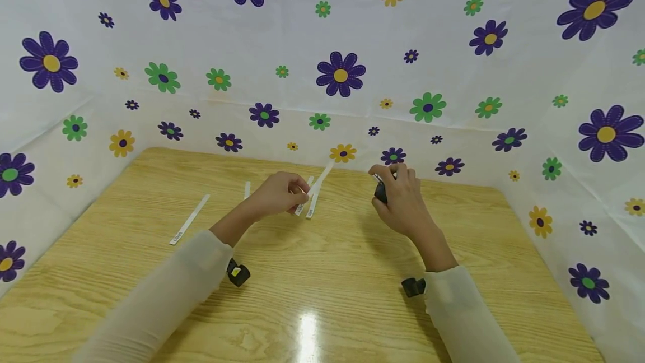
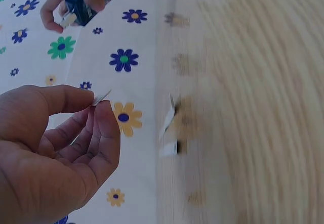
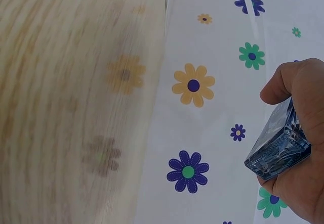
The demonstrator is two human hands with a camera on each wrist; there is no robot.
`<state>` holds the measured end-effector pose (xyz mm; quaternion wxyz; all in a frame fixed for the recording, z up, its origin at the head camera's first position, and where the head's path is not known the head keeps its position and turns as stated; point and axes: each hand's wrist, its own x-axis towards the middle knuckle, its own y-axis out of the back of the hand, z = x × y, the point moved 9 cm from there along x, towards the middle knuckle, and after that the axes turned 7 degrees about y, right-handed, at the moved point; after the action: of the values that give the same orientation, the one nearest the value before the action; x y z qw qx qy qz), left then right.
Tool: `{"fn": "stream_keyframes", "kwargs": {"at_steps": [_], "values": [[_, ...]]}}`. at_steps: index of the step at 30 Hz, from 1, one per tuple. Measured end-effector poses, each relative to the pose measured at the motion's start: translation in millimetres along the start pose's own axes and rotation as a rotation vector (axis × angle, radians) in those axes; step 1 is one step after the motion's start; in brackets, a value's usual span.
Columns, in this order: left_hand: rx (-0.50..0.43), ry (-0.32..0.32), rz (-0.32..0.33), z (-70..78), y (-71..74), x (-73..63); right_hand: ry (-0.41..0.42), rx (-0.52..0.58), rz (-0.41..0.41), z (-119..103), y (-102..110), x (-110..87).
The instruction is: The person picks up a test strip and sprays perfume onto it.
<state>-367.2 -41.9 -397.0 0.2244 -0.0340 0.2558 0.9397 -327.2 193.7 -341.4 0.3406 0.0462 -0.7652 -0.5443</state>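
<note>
My left hand pinches a thin white paper strip between thumb and fingertips; in the left wrist view the strip shows nearly edge-on. Just below that hand, two more white strips with small dark print at one end lie on the table. To the right, my right hand grips a small, dark blue, glossy block-shaped bottle, raised above the tabletop. The right wrist view shows the bottle's shiny faceted end, while the palm and fingers hide the rest. The bottle and the held strip are apart.
A printed white strip lies on the wooden table at the left, and another strip is partly behind the left hand. White flowered cloth walls in the back and both sides. Black wrist devices sit at both forearms.
</note>
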Motion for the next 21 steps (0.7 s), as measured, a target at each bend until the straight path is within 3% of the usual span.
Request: {"fn": "stream_keyframes", "kwargs": {"at_steps": [11,21], "values": [[-0.063,-0.092,-0.058,25.2,-38.8,-4.0,0.004,0.000,0.002,-1.0,0.4,0.1],[-0.152,-0.103,-0.110,34.5,-63.4,-9.3,0.013,0.002,0.016,-0.8,0.7,0.2]]}}
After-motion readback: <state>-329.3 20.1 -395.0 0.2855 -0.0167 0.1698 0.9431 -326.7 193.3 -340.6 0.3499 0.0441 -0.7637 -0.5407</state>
